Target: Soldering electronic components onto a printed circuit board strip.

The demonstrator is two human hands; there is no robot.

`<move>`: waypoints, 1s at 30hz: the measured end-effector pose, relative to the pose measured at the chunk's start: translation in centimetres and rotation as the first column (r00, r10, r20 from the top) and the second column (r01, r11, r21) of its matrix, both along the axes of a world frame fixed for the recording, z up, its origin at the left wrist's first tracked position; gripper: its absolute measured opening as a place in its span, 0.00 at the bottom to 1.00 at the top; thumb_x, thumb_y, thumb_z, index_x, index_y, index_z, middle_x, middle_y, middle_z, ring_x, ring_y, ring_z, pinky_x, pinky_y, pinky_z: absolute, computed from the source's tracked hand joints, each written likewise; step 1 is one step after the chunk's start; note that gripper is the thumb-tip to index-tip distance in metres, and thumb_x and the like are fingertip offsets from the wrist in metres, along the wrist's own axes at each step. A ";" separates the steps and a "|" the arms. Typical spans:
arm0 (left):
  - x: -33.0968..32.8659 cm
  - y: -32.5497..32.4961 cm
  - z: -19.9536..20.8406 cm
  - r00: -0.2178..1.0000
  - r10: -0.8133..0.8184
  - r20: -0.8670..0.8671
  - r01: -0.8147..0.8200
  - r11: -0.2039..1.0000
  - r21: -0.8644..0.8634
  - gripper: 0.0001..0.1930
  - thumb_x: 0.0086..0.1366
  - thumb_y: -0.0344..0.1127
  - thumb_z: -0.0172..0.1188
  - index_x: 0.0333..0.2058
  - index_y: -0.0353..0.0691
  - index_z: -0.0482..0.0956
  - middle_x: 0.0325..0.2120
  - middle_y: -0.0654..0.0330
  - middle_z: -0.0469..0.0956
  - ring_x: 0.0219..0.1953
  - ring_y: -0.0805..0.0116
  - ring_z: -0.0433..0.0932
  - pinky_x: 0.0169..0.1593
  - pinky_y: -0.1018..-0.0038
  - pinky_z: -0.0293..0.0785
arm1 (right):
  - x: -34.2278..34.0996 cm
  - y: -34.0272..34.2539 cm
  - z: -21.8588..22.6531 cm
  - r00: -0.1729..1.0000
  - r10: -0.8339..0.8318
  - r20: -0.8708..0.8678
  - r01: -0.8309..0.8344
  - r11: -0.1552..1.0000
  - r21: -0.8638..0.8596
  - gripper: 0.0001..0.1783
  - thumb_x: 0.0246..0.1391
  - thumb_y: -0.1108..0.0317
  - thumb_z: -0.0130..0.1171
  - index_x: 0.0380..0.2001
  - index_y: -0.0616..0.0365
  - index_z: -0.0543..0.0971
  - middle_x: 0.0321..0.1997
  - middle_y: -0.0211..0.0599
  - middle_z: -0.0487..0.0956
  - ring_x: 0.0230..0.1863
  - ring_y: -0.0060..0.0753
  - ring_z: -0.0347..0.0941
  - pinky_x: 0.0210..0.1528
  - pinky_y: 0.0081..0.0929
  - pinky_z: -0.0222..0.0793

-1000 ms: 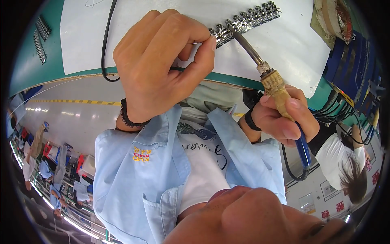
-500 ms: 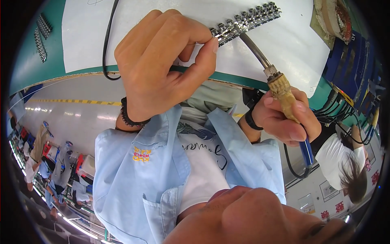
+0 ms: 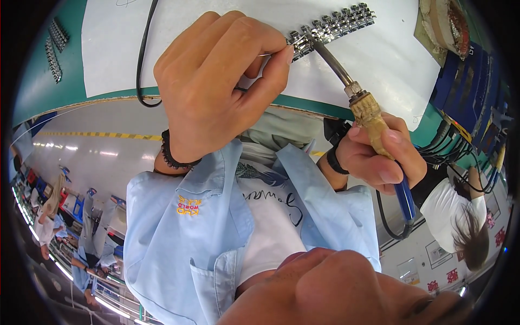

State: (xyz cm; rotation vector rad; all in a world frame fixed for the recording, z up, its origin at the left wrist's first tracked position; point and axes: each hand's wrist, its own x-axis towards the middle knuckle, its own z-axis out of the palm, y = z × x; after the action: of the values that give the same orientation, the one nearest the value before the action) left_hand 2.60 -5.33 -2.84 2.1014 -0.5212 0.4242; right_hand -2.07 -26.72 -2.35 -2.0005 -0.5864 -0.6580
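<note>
My right hand point(image 3: 384, 157) is wrapped round the handle of a soldering iron point(image 3: 337, 66), which has a blue rear end and a worn, yellowish wrapped grip. Its tip touches a row of small shiny metal parts point(image 3: 341, 24) lying slantwise on the white sheet. On the left, my left hand point(image 3: 216, 81) is closed in a pinch on a thin silvery solder wire point(image 3: 264, 54). The wire's end reaches the row close to the iron's tip. My left fingertips hide the near end of the row.
A white paper sheet point(image 3: 119, 59) covers much of the green table point(image 3: 30, 97). More metal part rows point(image 3: 53, 59) lie far left. A black cable point(image 3: 142, 59) hangs over the front edge. Right stand a blue device point(image 3: 460, 81) and a stained holder point(image 3: 447, 27). People are in the background.
The soldering iron's tip has shifted slightly left along the row, and the handle has moved with it. My left hand stays nearly in place with the wire.
</note>
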 end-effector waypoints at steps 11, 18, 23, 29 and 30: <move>-0.4 -1.7 0.3 0.973 0.231 -0.014 -0.223 0.917 -0.331 0.05 0.62 0.23 0.65 0.33 0.36 0.77 0.23 0.67 0.76 0.21 0.84 0.63 0.26 0.85 0.58 | -0.3 0.4 -1.1 0.978 -0.183 0.099 0.173 0.980 0.095 0.27 0.72 0.46 0.36 0.42 0.62 0.70 0.09 0.34 0.69 0.09 0.26 0.67 0.16 0.20 0.68; -0.5 -0.4 1.4 0.992 0.078 -0.097 -0.079 0.997 -0.010 0.05 0.62 0.24 0.65 0.31 0.34 0.76 0.26 0.61 0.78 0.24 0.80 0.69 0.29 0.83 0.62 | -1.1 0.5 -1.6 0.991 -0.124 0.043 0.102 0.936 0.338 0.24 0.68 0.48 0.47 0.48 0.61 0.70 0.20 0.42 0.74 0.18 0.30 0.72 0.19 0.21 0.69; 0.1 0.6 0.4 0.988 -0.137 -0.077 0.132 0.989 -0.063 0.04 0.62 0.24 0.64 0.32 0.32 0.78 0.28 0.59 0.80 0.25 0.79 0.70 0.28 0.82 0.63 | 0.1 0.1 -2.8 0.943 -0.227 0.244 0.140 0.934 0.330 0.26 0.71 0.48 0.39 0.45 0.66 0.69 0.16 0.39 0.72 0.14 0.27 0.69 0.15 0.19 0.67; -1.0 0.3 3.5 0.912 -0.007 -0.410 -0.011 0.999 -0.042 0.03 0.64 0.24 0.63 0.32 0.32 0.78 0.29 0.63 0.79 0.27 0.83 0.67 0.29 0.86 0.59 | 0.7 -0.1 -2.4 0.927 -0.267 0.264 0.186 0.937 0.294 0.26 0.73 0.49 0.36 0.43 0.67 0.68 0.14 0.37 0.71 0.12 0.25 0.68 0.14 0.17 0.66; -1.1 -0.3 3.5 0.902 0.076 -0.425 -0.098 0.995 -0.031 0.03 0.64 0.24 0.63 0.32 0.32 0.78 0.28 0.64 0.78 0.26 0.83 0.66 0.29 0.86 0.58 | 0.8 0.1 -2.3 0.923 -0.281 0.261 0.206 0.938 0.280 0.26 0.73 0.49 0.36 0.43 0.66 0.68 0.13 0.37 0.70 0.11 0.24 0.67 0.13 0.17 0.65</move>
State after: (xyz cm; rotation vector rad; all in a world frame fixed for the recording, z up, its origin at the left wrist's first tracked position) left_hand 1.55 -5.63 0.68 2.0896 -0.1583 0.0205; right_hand -1.31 -26.64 -4.69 -1.7647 -0.4046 -1.1457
